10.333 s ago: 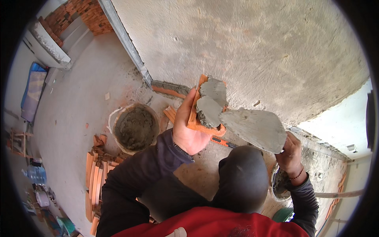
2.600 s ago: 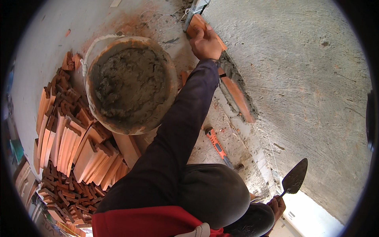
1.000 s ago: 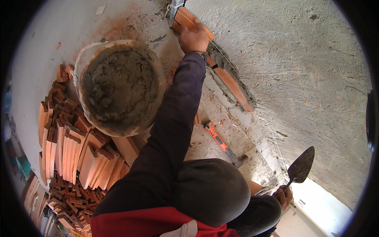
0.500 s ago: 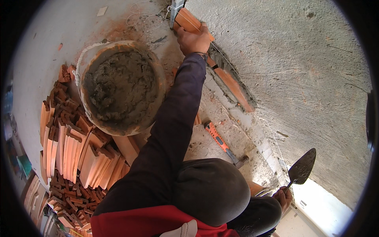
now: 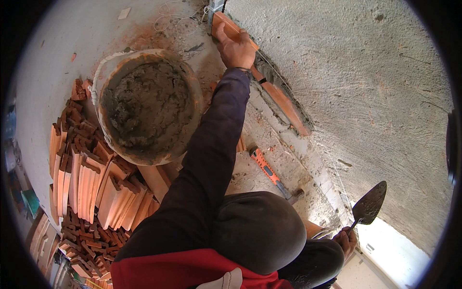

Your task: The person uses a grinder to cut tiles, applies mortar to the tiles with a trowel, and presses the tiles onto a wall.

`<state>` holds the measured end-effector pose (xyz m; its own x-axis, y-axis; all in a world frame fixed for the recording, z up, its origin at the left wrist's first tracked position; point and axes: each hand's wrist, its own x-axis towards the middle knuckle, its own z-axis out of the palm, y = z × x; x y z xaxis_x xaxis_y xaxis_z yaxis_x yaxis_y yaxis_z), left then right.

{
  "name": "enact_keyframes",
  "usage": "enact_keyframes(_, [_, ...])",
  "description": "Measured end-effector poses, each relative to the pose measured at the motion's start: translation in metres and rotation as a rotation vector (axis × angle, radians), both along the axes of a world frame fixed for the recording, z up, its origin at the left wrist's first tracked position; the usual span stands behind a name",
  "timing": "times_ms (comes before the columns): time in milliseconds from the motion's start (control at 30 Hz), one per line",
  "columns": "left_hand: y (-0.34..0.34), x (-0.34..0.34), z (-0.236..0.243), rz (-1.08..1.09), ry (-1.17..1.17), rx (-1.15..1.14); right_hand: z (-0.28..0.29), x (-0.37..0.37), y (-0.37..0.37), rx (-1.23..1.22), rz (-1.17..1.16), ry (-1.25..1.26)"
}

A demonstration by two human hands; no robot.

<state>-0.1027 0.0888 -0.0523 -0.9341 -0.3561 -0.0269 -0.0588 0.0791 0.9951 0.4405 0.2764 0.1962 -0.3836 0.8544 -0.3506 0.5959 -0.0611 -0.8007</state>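
At the foot of the rough grey wall (image 5: 337,82), my left hand (image 5: 237,49) is closed round an orange terracotta tile (image 5: 230,25), thumb and fingers pressing on its near face and upper edge. The tile sits against the wall by a metal upright (image 5: 214,9). Grey mortar and another terracotta tile (image 5: 287,110) lie along the wall base just nearer, with a thin string running past them. Low at the right, my right hand (image 5: 345,240) grips a pointed trowel (image 5: 369,204) by its handle, blade up and smeared with mortar.
A bucket (image 5: 196,103) of wet mortar (image 5: 147,103) with a rope handle stands left of my left arm. Stacks of terracotta tiles (image 5: 86,185) fill the floor beyond it. A hammer (image 5: 268,168) with an orange handle lies between my knee and the wall. Loose string (image 5: 175,21) coils at the back.
My left hand has shifted its hold on the tile, its thumb now on the near face. The tile has tilted slightly toward the wall. The right hand and trowel have hardly moved.
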Motion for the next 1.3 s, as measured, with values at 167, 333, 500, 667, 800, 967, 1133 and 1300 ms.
enact_keyframes(167, [-0.004, 0.008, 0.011, -0.093, 0.021, 0.016, 0.002, -0.007, -0.007, 0.052, -0.067, -0.027])
enact_keyframes(333, [-0.005, 0.005, -0.005, -0.098, 0.126, 0.178, 0.001, -0.008, -0.005, 0.021, -0.085, -0.011])
enact_keyframes(500, [0.0, 0.017, -0.015, 0.027, 0.132, 0.431, 0.0, -0.003, -0.004, 0.04, -0.087, -0.004])
enact_keyframes(667, [-0.012, 0.034, -0.009, 0.024, -0.043, 0.913, 0.002, -0.009, -0.011, 0.075, -0.112, 0.029])
enact_keyframes(800, [-0.023, 0.066, -0.001, -0.02, -0.118, 0.962, 0.014, -0.006, 0.004, 0.076, 0.136, -0.101])
enact_keyframes(967, [-0.037, 0.133, 0.036, -0.213, -0.103, 0.955, 0.035, -0.035, 0.008, 0.186, 0.39, -0.179])
enact_keyframes(1133, [-0.064, 0.181, 0.082, -0.45, 0.146, 1.033, 0.055, -0.099, 0.003, 0.231, 0.642, -0.145])
enact_keyframes(1300, [-0.123, 0.171, 0.147, -0.418, 0.585, 1.058, 0.062, -0.204, -0.044, 0.407, 0.998, -0.229])
